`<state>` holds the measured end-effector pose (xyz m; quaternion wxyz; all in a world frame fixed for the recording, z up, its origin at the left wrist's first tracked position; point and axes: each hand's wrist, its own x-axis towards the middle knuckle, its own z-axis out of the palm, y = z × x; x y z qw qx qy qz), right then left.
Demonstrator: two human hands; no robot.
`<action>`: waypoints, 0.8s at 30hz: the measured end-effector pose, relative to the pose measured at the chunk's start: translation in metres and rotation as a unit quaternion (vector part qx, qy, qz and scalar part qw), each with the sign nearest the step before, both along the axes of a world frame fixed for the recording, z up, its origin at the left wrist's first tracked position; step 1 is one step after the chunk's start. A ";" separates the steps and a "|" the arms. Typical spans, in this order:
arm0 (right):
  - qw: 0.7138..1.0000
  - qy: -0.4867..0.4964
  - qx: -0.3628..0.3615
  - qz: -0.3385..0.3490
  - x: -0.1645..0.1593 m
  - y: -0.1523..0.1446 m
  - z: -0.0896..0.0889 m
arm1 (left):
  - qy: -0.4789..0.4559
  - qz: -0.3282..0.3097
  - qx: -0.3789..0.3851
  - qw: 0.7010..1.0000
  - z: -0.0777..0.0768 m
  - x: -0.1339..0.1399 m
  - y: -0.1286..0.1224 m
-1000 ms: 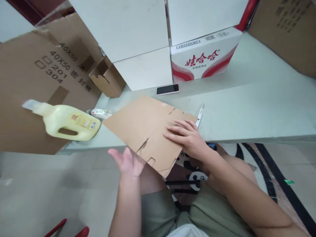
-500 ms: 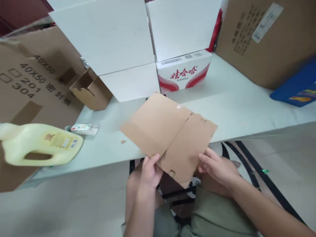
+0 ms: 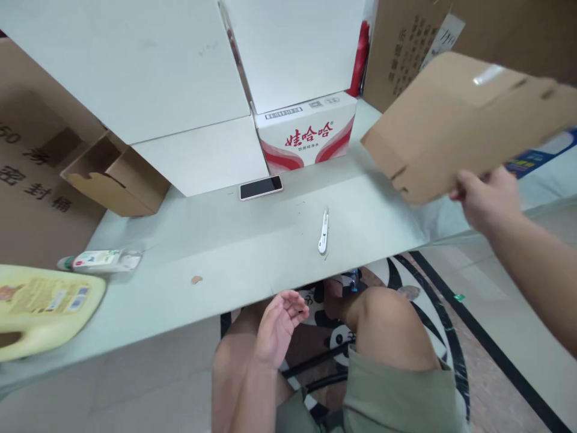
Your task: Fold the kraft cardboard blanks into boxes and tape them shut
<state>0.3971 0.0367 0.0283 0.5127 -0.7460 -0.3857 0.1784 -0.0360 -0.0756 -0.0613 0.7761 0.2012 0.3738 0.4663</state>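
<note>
My right hand (image 3: 489, 195) is closed on the lower edge of a flat piece of brown cardboard (image 3: 455, 126), raised and tilted over the right side of the table. A strip of clear tape shines near the cardboard's top edge. My left hand (image 3: 280, 325) holds nothing; it hovers above my lap by the table's front edge, palm turned inward and fingers loosely curled apart. On the table lie a white utility knife (image 3: 323, 231) and, farther back, a phone (image 3: 261, 187) with a dark screen.
White boxes (image 3: 180, 72) and a red-and-white carton (image 3: 309, 141) line the back. At left stand an open small cardboard box (image 3: 119, 174), a clear bottle (image 3: 101, 260) and a yellow jug (image 3: 49, 310). A brown scrap (image 3: 196, 279) lies near the front. A blue container (image 3: 541, 153) is partly hidden.
The cardboard has moved from in front of me up to the right in my right hand. My left hand has let go of it. The utility knife and phone are now uncovered.
</note>
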 end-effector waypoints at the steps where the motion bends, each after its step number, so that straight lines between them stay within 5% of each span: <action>1: 1.000 0.022 0.019 0.000 0.001 0.024 0.007 | 0.003 0.002 -0.001 1.000 0.001 0.001 0.001; 3: 0.993 0.101 0.001 0.057 -0.002 0.063 0.011 | 0.009 0.010 0.002 1.000 0.004 0.002 0.003; 6: 0.985 0.119 -0.054 0.115 -0.018 0.086 -0.012 | 0.014 0.025 0.009 1.000 0.009 0.000 0.006; 10: 0.948 -0.141 -0.161 0.234 -0.048 0.061 -0.070 | 0.027 0.040 0.008 0.999 0.014 -0.007 0.004; 14: 0.914 -0.258 -0.155 0.273 -0.073 0.028 -0.107 | 0.033 0.059 0.008 0.998 0.021 -0.012 0.003; 19: 0.891 -0.337 -0.141 0.271 -0.083 0.015 -0.111 | 0.039 0.078 0.028 0.996 0.044 -0.017 0.020; 24: 0.878 -0.383 -0.154 0.241 -0.103 0.016 -0.090 | 0.039 0.137 0.062 0.988 0.063 -0.039 0.038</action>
